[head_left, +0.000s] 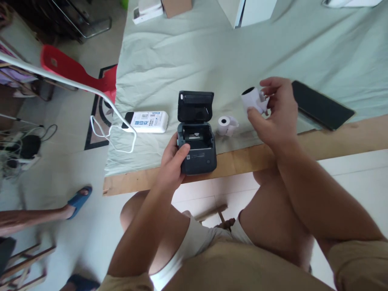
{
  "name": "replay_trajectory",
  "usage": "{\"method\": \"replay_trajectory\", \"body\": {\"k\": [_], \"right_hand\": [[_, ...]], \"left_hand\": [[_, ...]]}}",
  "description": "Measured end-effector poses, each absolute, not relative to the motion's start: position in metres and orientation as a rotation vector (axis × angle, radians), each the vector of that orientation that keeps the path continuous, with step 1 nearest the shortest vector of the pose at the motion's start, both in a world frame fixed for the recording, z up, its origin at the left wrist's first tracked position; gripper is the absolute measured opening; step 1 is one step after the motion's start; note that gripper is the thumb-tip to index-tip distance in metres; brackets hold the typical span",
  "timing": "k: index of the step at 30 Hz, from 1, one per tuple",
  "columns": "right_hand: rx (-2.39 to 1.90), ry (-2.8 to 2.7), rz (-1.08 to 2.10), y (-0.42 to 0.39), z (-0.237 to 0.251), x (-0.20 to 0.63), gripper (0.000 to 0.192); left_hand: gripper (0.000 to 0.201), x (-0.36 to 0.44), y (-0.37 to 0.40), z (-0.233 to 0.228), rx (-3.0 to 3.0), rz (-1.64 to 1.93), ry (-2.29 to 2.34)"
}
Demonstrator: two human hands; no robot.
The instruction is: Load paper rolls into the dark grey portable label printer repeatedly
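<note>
My left hand [176, 159] grips a small black label printer [198, 161] by its left side, thumb on the front top edge. The printer's lid [195, 107] is swung up, and its paper bay shows no roll inside. My right hand [280, 109] holds a white paper roll [253, 99] between thumb and fingers, above the cloth, with its loose end curling toward the fingers. A second, smaller-looking paper roll [224, 126] lies on the cloth just right of the printer, its tail partly unwound.
A white power bank [148, 122] with a white cable [121, 149] lies left of the printer. A dark phone [323, 106] rests right of my right hand. White boxes [251, 12] stand at the back. Another person's slippered foot [79, 201] is on the floor at left.
</note>
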State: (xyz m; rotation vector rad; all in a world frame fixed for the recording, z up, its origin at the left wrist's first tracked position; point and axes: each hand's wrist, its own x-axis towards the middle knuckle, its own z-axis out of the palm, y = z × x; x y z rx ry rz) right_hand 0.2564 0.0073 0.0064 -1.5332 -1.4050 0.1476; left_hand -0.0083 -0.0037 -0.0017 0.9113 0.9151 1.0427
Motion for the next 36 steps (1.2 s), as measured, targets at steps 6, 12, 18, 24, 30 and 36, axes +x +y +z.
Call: {"method": "replay_trajectory", "body": {"k": [6, 12, 18, 24, 30, 36], "right_hand": [[-1.527, -1.466, 0.152, 0.01, -0.007, 0.26, 0.051], [-1.469, -1.492, 0.141, 0.004, 0.0, 0.253, 0.05], [-1.367, -1.513, 0.122, -0.006, 0.008, 0.247, 0.047], [-1.233, -1.403, -0.173, -0.015, 0.028, 0.236, 0.027], [-1.011, -1.343, 0.013, -0.025, 0.043, 0.225, 0.021], [-0.641, -1.919, 0.359, -0.048, 0.041, 0.203, 0.009]], "left_hand": [[0.063, -0.011, -0.006, -0.002, 0.867, 1.01, 0.9], [0.061, -0.014, -0.006, -0.003, 0.897, 0.995, 0.946], [0.064, -0.015, -0.006, -0.002, 0.87, 1.031, 0.982], [0.058, -0.017, -0.006, 0.0, 0.864, 1.028, 1.027], [0.055, -0.018, -0.005, 0.002, 0.886, 1.027, 1.044], [0.053, -0.017, -0.007, 0.007, 0.831, 1.013, 1.04]]}}
